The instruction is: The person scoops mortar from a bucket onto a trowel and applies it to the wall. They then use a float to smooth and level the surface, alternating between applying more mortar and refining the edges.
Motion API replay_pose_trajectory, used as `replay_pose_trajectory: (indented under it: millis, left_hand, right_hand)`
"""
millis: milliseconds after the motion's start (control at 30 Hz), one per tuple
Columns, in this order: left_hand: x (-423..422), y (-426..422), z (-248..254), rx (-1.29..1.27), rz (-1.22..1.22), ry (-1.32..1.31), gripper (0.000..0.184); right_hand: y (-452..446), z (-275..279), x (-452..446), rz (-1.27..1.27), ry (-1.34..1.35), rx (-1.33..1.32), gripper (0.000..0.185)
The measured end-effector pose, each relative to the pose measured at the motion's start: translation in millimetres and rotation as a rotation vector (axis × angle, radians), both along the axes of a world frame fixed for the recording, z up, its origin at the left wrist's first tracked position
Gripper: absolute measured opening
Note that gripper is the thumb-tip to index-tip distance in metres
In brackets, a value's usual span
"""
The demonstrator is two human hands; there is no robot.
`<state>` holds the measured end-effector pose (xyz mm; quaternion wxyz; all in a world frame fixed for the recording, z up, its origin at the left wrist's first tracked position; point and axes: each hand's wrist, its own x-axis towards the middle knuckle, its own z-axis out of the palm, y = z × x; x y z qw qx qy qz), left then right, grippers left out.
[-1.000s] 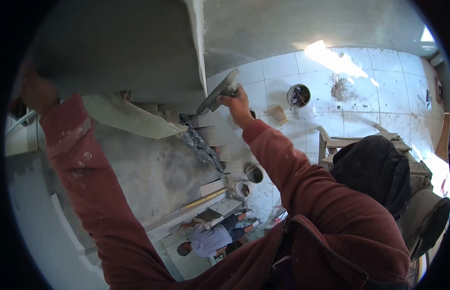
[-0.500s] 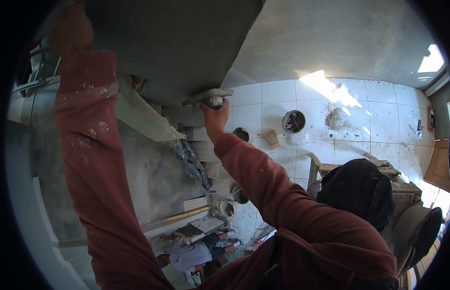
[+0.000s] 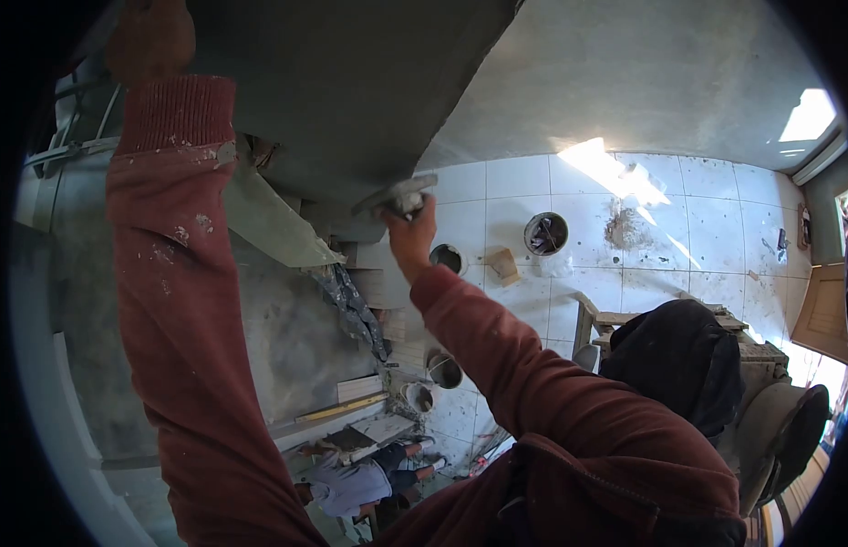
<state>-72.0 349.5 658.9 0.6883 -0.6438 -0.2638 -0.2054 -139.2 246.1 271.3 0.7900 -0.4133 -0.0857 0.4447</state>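
A float [image 3: 387, 195] was gripped in the right hand [image 3: 411, 239], near the grey surface [image 3: 342, 87]; the left hand [image 3: 152, 41] was placed well apart, its hold too dim to be told; float work there was seemingly under way; a steady grip was called for.

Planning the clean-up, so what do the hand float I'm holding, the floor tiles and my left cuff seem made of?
Hand float: possibly plastic or wood, judging by its thick, matte grey plate; unclear. Floor tiles: probably glazed ceramic, smooth and pale, with thin grid joints. Left cuff: knitted fabric, dark red and matte, by its ribbing.
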Motion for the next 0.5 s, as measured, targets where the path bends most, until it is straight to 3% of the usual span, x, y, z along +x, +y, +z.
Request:
replay_pose_trajectory:
  millis: [100,233,300,433,500]
  left_hand:
    - [-2,1,1,-0.016,0.001,-0.004,0.031]
    - [-5,6,5,-0.015,0.012,0.002,0.031]
    - [-16,13,6,-0.033,0.025,0.011,0.032]
    - [-6,-8,-1,-0.032,0.026,0.013,0.032]
    - [-11,7,5,-0.021,0.022,0.017,0.032]
  right_hand:
    - [9,15,27,-0.053,-0.049,-0.131,0.050]
    - [12,50,21,-0.115,-0.042,-0.028,0.051]
    - [17,66,15,-0.228,-0.481,0.225,0.050]
    - [0,64,17,-0.188,-0.475,0.248,0.049]
    - [-8,30,15,-0.132,-0.070,0.180,0.048]
